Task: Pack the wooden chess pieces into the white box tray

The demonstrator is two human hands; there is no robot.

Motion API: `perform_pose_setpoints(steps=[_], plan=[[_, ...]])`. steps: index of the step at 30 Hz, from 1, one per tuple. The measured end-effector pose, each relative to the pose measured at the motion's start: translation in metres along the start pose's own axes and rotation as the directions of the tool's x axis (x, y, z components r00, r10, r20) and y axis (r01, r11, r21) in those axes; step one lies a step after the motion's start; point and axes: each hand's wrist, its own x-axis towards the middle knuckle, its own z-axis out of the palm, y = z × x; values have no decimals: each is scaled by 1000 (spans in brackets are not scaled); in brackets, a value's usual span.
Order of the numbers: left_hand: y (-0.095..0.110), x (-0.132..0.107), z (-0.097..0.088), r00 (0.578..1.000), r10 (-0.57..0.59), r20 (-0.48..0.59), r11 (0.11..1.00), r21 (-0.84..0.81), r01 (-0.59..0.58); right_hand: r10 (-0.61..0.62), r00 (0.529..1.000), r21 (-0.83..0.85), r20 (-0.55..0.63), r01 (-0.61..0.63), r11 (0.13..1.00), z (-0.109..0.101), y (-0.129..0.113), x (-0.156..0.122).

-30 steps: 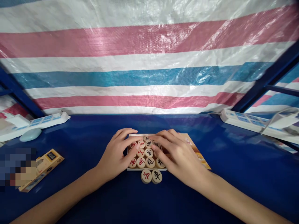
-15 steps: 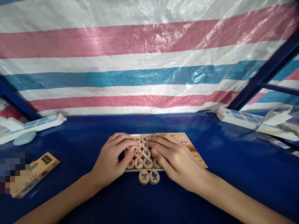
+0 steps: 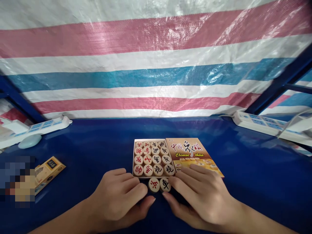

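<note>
A white box (image 3: 133, 159) holds rows of round wooden Chinese chess pieces with red and black characters. In front of it stand a red-marked chess piece (image 3: 154, 184) and a black-marked chess piece (image 3: 165, 184), side by side, each seemingly stacked. My left hand (image 3: 122, 195) is closed, its bent index finger against the red piece's left side and its thumb just in front. On the other side, my right hand (image 3: 200, 191) has the black piece between index finger and thumb. Its other fingers lie over the near part of the printed Chinese chess lid (image 3: 187, 146).
A small tan carton (image 3: 50, 172) lies at the left, partly behind a blurred patch. Behind it are a pale blue mouse (image 3: 30, 141) and a white power strip (image 3: 46, 128). Another power strip (image 3: 258, 122) lies at the right. A striped plastic sheet (image 3: 156, 78) hangs behind the blue table (image 3: 102, 136).
Both hands have drawn back from the pieces in the box towards me, down to the two pieces in front. The box's contents and the lid's picture now show.
</note>
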Motion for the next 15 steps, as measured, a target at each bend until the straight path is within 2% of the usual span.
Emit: perform_pose_setpoints(steps=[4, 7, 15], plan=[[-1, 0, 1, 1000, -18, -10, 994, 103, 19, -59, 997, -116, -39, 54, 992, 3, 1, -3], [0, 0, 1, 1000, -3, 2, 993, 118, 3, -55, 996, -187, -64, 43, 981, 3, 2, -2], [0, -3, 4, 999, -16, 32, 995, 95, 13, -5, 1000, -103, 7, 6, 995, 8, 2, -2]])
